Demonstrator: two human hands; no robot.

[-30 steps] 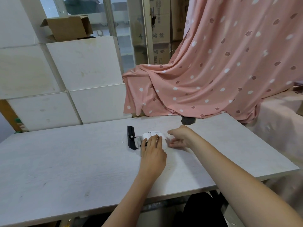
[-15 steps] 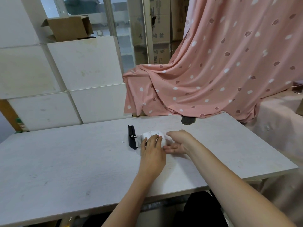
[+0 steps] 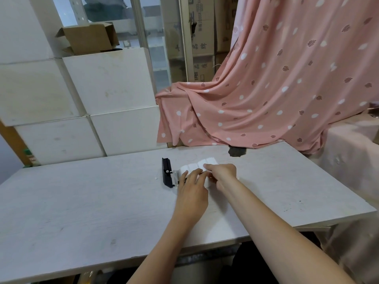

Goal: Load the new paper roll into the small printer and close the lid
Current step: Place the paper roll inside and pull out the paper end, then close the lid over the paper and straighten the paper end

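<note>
- White small printer (image 3: 189, 168) sits on the table, a bit past centre, mostly under both hands; only its top edge and left end show.
- Black lid (image 3: 166, 172) is swung out to the printer's left, standing on edge and joined to the body by a clear hinge piece — not closed.
- White paper (image 3: 208, 162) shows as pale rounded segments at the far side of the printer, just beyond the fingertips; can't tell if it's roll or strip, or whether it's seated inside.
- Left hand (image 3: 192, 188) lies palm-down over the printer's near side, fingers roughly straight and close together, tips resting on the top.
- Right hand (image 3: 222, 174) comes in from the right, fingers curled, tips at the white paper edge — looks like a pinch, but thumb is hidden so can't tell for sure.
- Both forearms bare, reaching in from the bottom edge.
- Pale wood-grain table (image 3: 82, 212) carries a dark chipped patch (image 3: 236, 151) at its far edge.
- Pink spotted cloth (image 3: 276, 89) is draped behind on the right, its hem touching the table's back edge.
- White boxes (image 3: 92, 95) are stacked behind on the left, w/ an open cardboard box (image 3: 90, 37) on top.
</note>
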